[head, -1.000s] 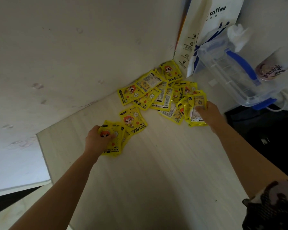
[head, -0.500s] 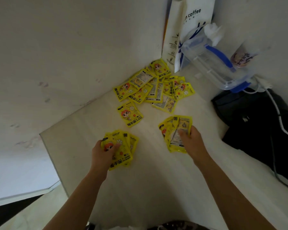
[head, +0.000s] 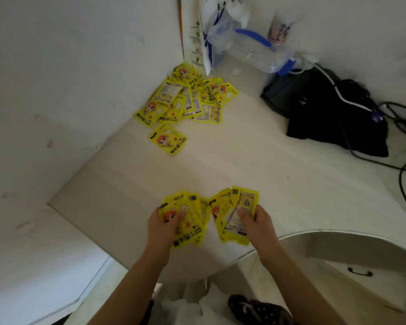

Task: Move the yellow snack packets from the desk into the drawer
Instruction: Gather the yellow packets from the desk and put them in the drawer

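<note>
My left hand grips a fanned bunch of yellow snack packets near the desk's front edge. Right beside it my right hand holds a second bunch of yellow packets, thumb on top. A pile of yellow packets lies in the far corner of the pale desk against the wall. One single packet lies apart, just in front of that pile. A drawer front with a dark handle shows under the desk at the lower right.
A white paper bag and a clear plastic jug with blue handle stand at the back. A black bag with white and black cables lies on the right. The white wall borders the left.
Both hands have drawn back from the pile toward the front edge of the desk with their bunches of packets, and now sit close together. The view has tilted down.
</note>
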The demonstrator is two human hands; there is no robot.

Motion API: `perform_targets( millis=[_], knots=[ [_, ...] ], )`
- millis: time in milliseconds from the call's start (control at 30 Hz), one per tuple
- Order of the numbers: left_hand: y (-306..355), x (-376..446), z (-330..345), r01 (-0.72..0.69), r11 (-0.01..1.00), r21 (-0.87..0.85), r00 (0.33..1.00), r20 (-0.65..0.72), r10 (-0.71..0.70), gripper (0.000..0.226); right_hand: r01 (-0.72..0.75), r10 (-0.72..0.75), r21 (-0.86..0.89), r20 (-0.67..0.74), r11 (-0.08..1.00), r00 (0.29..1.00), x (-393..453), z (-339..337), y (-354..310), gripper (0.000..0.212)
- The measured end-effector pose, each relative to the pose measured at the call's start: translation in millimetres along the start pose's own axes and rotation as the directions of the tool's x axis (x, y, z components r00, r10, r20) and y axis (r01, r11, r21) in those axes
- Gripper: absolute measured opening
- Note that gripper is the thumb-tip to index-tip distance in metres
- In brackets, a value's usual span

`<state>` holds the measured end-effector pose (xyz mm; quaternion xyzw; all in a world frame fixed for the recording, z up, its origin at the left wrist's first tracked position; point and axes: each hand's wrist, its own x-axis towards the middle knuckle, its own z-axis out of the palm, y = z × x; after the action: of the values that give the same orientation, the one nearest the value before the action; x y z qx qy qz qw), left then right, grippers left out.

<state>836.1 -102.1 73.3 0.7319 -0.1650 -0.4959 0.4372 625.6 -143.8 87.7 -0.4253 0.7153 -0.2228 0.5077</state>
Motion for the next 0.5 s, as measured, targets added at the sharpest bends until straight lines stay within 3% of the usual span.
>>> perform_targets(
  millis=[133,500],
  knots=[
    [-9,-16,-4,-0.016,0.998,0.06,0.996,0.087,0.011,0.024,-0.052,0.07,0.181,-0.095,0.982,0.993,-40,-5,24,0.013],
    [-23,-73,54,-0.111,0.973,0.204,0.92,0.392,0.023,0.024,-0.034,0.177,0.408,-0.32,0.913,0.931,-132,-63,86,0.01]
  ],
)
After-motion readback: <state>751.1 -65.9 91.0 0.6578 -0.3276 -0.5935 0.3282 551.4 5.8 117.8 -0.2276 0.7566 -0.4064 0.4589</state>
